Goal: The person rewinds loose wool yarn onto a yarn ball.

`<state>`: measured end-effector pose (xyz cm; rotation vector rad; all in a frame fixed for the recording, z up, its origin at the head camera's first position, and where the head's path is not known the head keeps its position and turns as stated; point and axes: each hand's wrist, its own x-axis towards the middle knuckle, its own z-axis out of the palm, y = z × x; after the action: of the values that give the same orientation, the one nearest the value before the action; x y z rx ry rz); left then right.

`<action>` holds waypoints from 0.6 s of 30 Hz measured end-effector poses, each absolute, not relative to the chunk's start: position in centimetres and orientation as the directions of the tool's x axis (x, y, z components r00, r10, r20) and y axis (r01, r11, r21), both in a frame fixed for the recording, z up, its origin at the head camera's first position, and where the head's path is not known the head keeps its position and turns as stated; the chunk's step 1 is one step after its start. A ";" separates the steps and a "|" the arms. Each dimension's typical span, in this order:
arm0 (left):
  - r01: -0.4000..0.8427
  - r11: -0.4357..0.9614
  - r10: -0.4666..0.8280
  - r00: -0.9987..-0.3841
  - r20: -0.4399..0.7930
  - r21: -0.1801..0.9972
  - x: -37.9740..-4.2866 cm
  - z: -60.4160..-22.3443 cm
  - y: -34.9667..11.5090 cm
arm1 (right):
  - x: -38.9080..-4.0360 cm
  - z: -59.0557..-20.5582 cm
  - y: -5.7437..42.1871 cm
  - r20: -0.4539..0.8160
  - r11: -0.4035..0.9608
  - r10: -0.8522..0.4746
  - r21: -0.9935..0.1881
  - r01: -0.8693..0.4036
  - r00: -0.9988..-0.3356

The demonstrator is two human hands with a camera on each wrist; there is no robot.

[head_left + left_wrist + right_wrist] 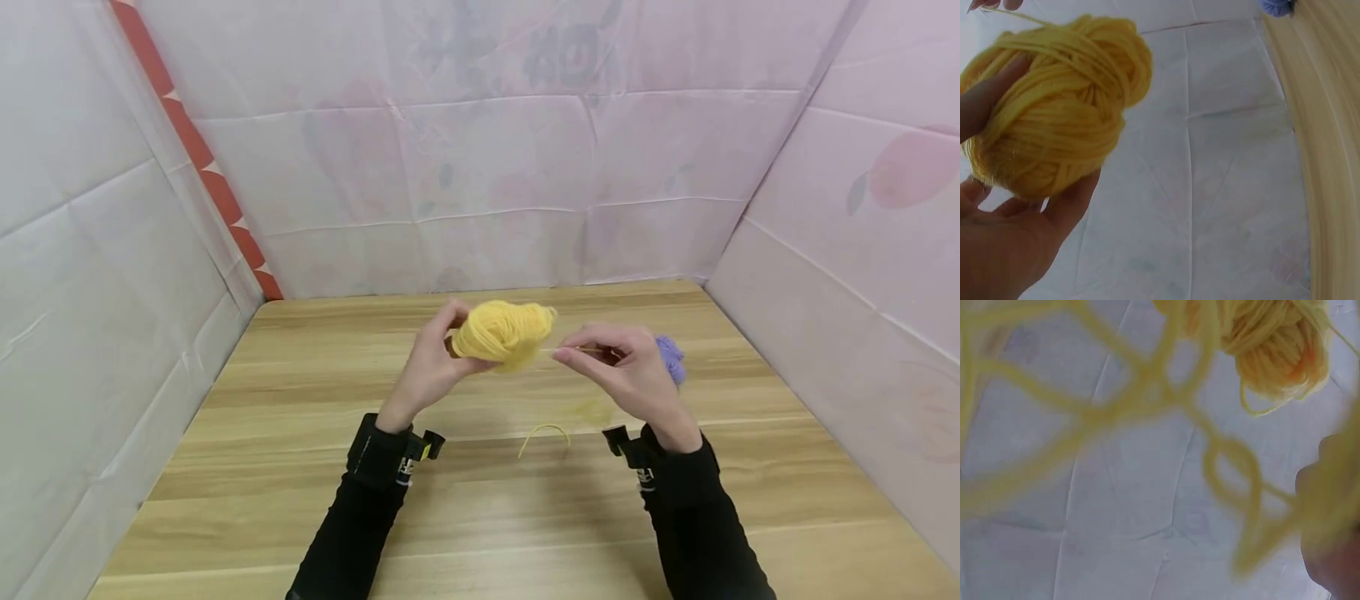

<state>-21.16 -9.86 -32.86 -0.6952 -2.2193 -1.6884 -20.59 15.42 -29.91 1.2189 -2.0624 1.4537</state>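
Note:
A ball of yellow yarn [501,333] is held up over the table by my left hand [431,367]. In the left wrist view the thumb and fingers grip the yarn ball [1054,112] from both sides. My right hand [626,367] pinches a yarn strand [549,351] that runs from the ball. Loose yellow yarn [596,412] hangs beneath the right hand, and one curved end [545,427] shows to its left. Close to the right wrist camera, blurred loops of yarn [1141,394] cross the view, with the ball behind them and the right fingers [1322,481] at the edge.
A purple yarn ball [671,358] lies on the wooden table [480,533], partly hidden behind the right hand. Pale printed sheeting [487,183] walls off the back and both sides. A red strip [198,150] runs down the left back corner.

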 end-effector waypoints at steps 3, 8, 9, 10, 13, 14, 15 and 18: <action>0.539 0.222 0.351 -0.822 0.449 0.813 -21.1 -32.9 -9.5 | -20.9 -29.9 15.9 0.734 0.055 -0.421 -0.565 -0.823 -0.532; 0.541 0.203 0.502 -0.773 0.388 0.816 -20.9 -33.0 -9.6 | -21.6 -30.2 15.8 0.779 0.021 -0.396 -0.522 -0.853 -0.486; 0.540 0.193 0.525 -0.762 0.379 0.819 -20.8 -32.9 -9.6 | -21.7 -30.2 15.7 0.779 0.020 -0.391 -0.525 -0.851 -0.490; 0.539 0.182 0.544 -0.752 0.373 0.822 -20.8 -32.9 -9.7 | -21.8 -30.3 15.6 0.775 0.016 -0.389 -0.535 -0.845 -0.498; 0.519 0.112 0.592 -0.719 0.363 0.847 -20.7 -32.9 -9.8 | -22.3 -30.8 15.0 0.741 -0.021 -0.384 -0.604 -0.797 -0.551; 0.509 0.083 0.603 -0.710 0.363 0.857 -20.6 -32.8 -9.9 | -22.5 -31.0 14.8 0.722 -0.037 -0.386 -0.635 -0.772 -0.575; 0.490 0.047 0.613 -0.702 0.363 0.870 -20.6 -32.8 -10.0 | -22.7 -31.3 14.5 0.699 -0.063 -0.389 -0.670 -0.740 -0.600; 0.433 -0.051 0.609 -0.701 0.371 0.900 -20.4 -32.7 -10.2 | -23.1 -31.9 13.7 0.635 -0.104 -0.404 -0.748 -0.656 -0.659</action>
<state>-20.40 -10.21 -32.69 -1.2509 -2.2561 -2.0325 -23.08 13.69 -31.91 1.1829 -1.9547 1.8500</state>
